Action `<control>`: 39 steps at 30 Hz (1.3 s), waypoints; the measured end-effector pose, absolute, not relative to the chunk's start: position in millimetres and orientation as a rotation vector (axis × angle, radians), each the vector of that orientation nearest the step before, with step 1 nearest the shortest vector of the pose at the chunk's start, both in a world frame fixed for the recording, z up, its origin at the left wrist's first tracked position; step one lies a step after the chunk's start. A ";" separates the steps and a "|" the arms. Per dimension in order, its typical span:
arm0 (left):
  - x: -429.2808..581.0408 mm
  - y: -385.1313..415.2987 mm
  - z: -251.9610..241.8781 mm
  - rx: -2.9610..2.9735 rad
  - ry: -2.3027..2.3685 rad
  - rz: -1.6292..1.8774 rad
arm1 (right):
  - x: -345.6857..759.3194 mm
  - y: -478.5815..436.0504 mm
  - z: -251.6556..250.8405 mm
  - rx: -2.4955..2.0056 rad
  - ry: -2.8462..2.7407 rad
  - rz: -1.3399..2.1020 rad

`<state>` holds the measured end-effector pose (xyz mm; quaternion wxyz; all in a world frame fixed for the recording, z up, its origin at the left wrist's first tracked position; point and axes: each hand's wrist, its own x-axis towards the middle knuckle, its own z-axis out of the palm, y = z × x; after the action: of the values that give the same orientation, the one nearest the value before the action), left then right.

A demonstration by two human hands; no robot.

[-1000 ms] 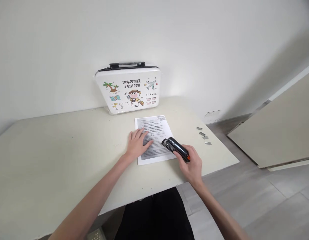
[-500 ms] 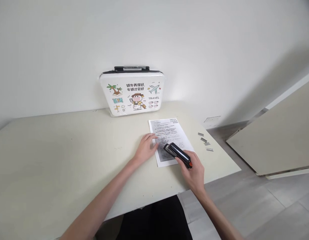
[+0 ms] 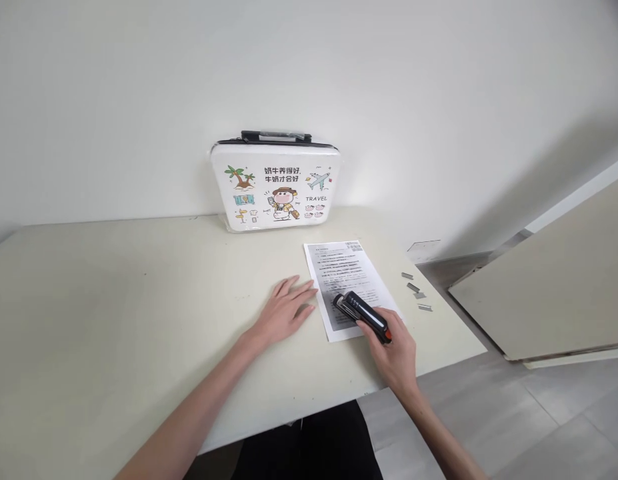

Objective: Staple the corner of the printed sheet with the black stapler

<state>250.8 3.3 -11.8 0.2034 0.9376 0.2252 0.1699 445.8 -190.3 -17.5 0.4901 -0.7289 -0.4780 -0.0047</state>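
Note:
A black stapler (image 3: 365, 316) with a reddish part at its rear end is gripped in my right hand (image 3: 396, 348). It is over the lower part of a printed sheet of paper (image 3: 341, 272), its nose pointing up and left. Whether the stapler touches the sheet I cannot tell. My left hand (image 3: 285, 310) lies open on the table, fingers spread, with the fingertips at the sheet's left edge. Several strips of staples (image 3: 413, 287) lie to the right of the paper.
At the back, a white case (image 3: 279, 187) with cartoon prints and a black handle stands against the wall. The pale table (image 3: 113, 300) ends on the right above a grey floor. A beige panel (image 3: 543, 287) stands beyond that edge.
My left hand has drawn back left from over the sheet to its edge. My right hand still holds the stapler over the paper. The whole view has shifted slightly.

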 end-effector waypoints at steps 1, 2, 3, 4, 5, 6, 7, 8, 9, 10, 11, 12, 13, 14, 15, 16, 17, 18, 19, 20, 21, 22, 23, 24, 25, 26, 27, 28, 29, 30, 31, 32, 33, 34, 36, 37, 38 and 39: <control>249.0 4.9 -12.7 2.566 0.632 0.517 | 446.2 -190.2 -18.2 -1.769 -1.167 -0.009; 246.9 6.6 -13.5 2.505 0.640 0.570 | 446.8 -190.1 -18.9 -1.766 -1.177 0.000; 244.3 8.2 -14.1 2.434 0.650 0.623 | 447.5 -189.9 -19.5 -1.765 -1.191 0.017; 241.2 9.9 -14.3 2.358 0.663 0.669 | 448.1 -189.5 -19.8 -1.765 -1.204 0.041; 237.3 11.7 -14.0 2.279 0.675 0.695 | 448.5 -188.7 -19.8 -1.765 -1.217 0.071; 232.5 13.8 -13.2 2.203 0.685 0.706 | 448.5 -187.1 -19.2 -1.763 -1.228 0.105; 226.9 16.3 -12.2 2.132 0.693 0.710 | 447.8 -184.5 -18.0 -1.758 -1.238 0.136; 220.6 19.4 -11.0 2.068 0.698 0.710 | 446.3 -180.5 -16.2 -1.751 -1.246 0.166; 213.8 23.1 -9.9 2.013 0.702 0.715 | 444.0 -174.8 -14.0 -1.740 -1.256 0.199; 206.7 27.5 -8.9 1.970 0.710 0.726 | 440.8 -167.5 -11.6 -1.725 -1.266 0.231; 199.6 32.5 -8.2 1.939 0.728 0.749 | 436.8 -158.3 -9.0 -1.708 -1.276 0.264; 192.9 38.0 -7.7 1.916 0.759 0.782 | 432.0 -147.4 -6.6 -1.689 -1.287 0.295; 186.6 43.8 -7.4 1.897 0.799 0.820 | 426.6 -135.0 -4.5 -1.671 -1.300 0.325; 181.0 49.6 -7.3 1.876 0.849 0.867 | 420.7 -121.4 -2.8 -1.654 -1.315 0.352; 175.9 55.4 -7.4 1.848 0.905 0.918 | 414.2 -106.9 -1.5 -1.640 -1.332 0.376; 171.5 60.8 -7.7 1.812 0.960 0.970 | 407.4 -92.0 -0.7 -1.625 -1.351 0.400; 167.8 65.8 -8.2 1.771 1.009 1.018 | 400.4 -77.1 -0.4 -1.611 -1.373 0.427; 164.5 70.2 -8.9 1.725 1.053 1.063 | 393.3 -62.6 -0.3 -1.595 -1.394 0.453; 161.8 74.1 -9.9 1.679 1.091 1.106 | 386.3 -49.1 -0.6 -1.580 -1.416 0.482; 159.5 77.3 -11.1 1.638 1.121 1.145 | 379.5 -36.7 -1.1 -1.565 -1.434 0.511; 157.7 79.9 -12.3 1.606 1.144 1.178 | 373.2 -25.9 -1.7 -1.548 -1.449 0.537; 156.3 81.8 -13.5 1.582 1.161 1.204 | 367.6 -16.7 -2.5 -1.531 -1.461 0.559; 155.2 83.0 -14.6 1.567 1.175 1.223 | 362.7 -9.2 -3.4 -1.514 -1.469 0.578; 154.5 83.5 -15.5 1.561 1.185 1.234 | 358.6 -3.2 -4.5 -1.496 -1.475 0.593; 154.1 83.4 -16.2 1.561 1.191 1.239 | 355.4 1.3 -5.8 -1.480 -1.479 0.606; 154.1 82.8 -16.6 1.562 1.194 1.241 | 353.0 4.7 -7.4 -1.469 -1.483 0.618; 154.3 81.9 -17.0 1.563 1.194 1.241 | 351.3 7.2 -9.2 -1.461 -1.486 0.631; 154.8 80.7 -17.3 1.566 1.193 1.240 | 350.2 9.1 -11.2 -1.456 -1.488 0.642; 155.3 79.6 -17.6 1.572 1.191 1.238 | 349.6 10.4 -13.4 -1.451 -1.490 0.649; 156.0 78.7 -18.2 1.580 1.188 1.237 | 349.5 11.3 -15.8 -1.445 -1.492 0.654; 156.6 78.0 -18.9 1.590 1.187 1.237 | 349.5 11.9 -18.1 -1.438 -1.498 0.656; 157.1 77.6 -19.9 1.601 1.186 1.238 | 349.7 12.2 -20.4 -1.429 -1.508 0.655; 157.4 77.5 -20.9 1.608 1.188 1.237 | 349.9 12.3 -22.5 -1.420 -1.521 0.651; 157.6 77.6 -21.9 1.614 1.191 1.232 | 350.1 12.2 -24.3 -1.414 -1.535 0.645; 157.4 78.0 -23.3 1.621 1.201 1.213 | 350.0 11.5 -26.7 -1.414 -1.558 0.624; 157.2 78.2 -23.6 1.627 1.203 1.200 | 349.8 11.1 -27.2 -1.418 -1.565 0.613; 157.0 78.3 -23.6 1.633 1.205 1.190 | 349.5 10.6 -27.0 -1.421 -1.571 0.606; 156.8 78.5 -23.3 1.638 1.205 1.183 | 349.2 10.1 -26.3 -1.421 -1.575 0.605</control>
<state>156.8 78.5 -23.3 0.3845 0.6426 0.4730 0.4642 349.2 10.1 -26.3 0.4509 -0.5750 -0.6372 0.2450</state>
